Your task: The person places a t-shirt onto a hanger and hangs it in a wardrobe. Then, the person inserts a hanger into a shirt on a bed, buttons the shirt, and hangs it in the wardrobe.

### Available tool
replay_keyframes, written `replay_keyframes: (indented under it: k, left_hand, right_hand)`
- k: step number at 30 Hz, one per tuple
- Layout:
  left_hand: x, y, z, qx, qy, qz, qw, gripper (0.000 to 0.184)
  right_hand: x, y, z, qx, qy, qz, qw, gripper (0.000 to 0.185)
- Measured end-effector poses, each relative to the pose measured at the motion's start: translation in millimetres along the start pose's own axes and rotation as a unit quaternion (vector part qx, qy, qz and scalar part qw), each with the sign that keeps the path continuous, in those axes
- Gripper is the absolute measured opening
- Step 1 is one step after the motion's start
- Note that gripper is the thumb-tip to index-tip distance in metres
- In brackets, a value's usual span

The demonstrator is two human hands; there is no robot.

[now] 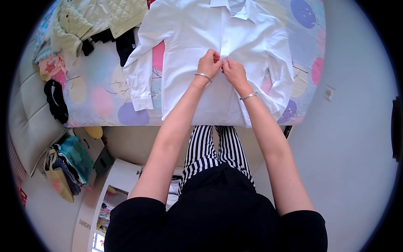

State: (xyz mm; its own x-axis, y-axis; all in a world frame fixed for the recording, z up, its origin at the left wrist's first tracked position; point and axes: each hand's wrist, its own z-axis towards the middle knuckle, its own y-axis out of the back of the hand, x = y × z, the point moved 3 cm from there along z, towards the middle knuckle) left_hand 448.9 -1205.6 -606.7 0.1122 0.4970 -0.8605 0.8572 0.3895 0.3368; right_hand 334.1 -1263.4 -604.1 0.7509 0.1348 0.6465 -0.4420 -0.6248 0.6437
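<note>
A white long-sleeved shirt (189, 46) lies front up, collar at the top, on a bed with a patterned sheet (100, 101). My left hand (209, 65) and my right hand (234, 72) meet at the middle of its front opening. The fingers of both hands are pinched on the shirt's front edges, close together. Any button between the fingertips is too small to make out. Below the hands the right front panel is rumpled. One sleeve lies bent at the left, the other at the right.
A quilted cream jacket (121, 17) and dark clothing (124, 46) lie at the upper left of the bed. A black item (56, 101) rests by the headboard (33, 113). Bags (58, 176) stand on the floor at the lower left, near a white cabinet (121, 174).
</note>
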Motion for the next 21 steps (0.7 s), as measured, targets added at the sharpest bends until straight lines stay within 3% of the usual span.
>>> replay_keyframes:
  k: [4, 6, 8, 9, 12, 14, 19, 21]
  left_hand:
    - [12, -2, 6, 0.009, 0.021, -0.027, 0.999, 0.019]
    - [15, -5, 8, 0.040, 0.044, -0.113, 0.992, 0.021]
    - [22, -8, 11, 0.033, 0.052, -0.112, 0.992, 0.021]
    - [25, -11, 12, 0.027, 0.057, -0.118, 0.991, 0.022]
    - [22, -15, 7, 0.056, 0.065, -0.163, 0.983, 0.024]
    - [21, -17, 4, 0.047, 0.077, -0.185, 0.979, 0.024]
    - [11, -19, -5, 0.052, 0.122, -0.182, 0.974, 0.026]
    - [23, -18, -1, -0.035, 0.042, -0.177, 0.983, 0.027]
  right_hand:
    - [-4, -2, 5, 0.017, 0.004, 0.001, 1.000, 0.028]
    - [-6, -5, 7, 0.036, -0.008, 0.032, 0.999, 0.027]
    - [-9, -13, 6, 0.105, -0.068, 0.231, 0.965, 0.023]
    - [-10, -13, 4, 0.105, -0.067, 0.232, 0.965, 0.023]
    - [-6, -1, -6, 0.078, -0.016, 0.141, 0.987, 0.020]
    - [-6, 2, -9, 0.061, 0.069, -0.061, 0.994, 0.022]
    - [-12, 4, -21, 0.140, 0.119, -0.061, 0.981, 0.027]
    - [-29, 3, -23, 0.153, 0.131, -0.039, 0.979, 0.028]
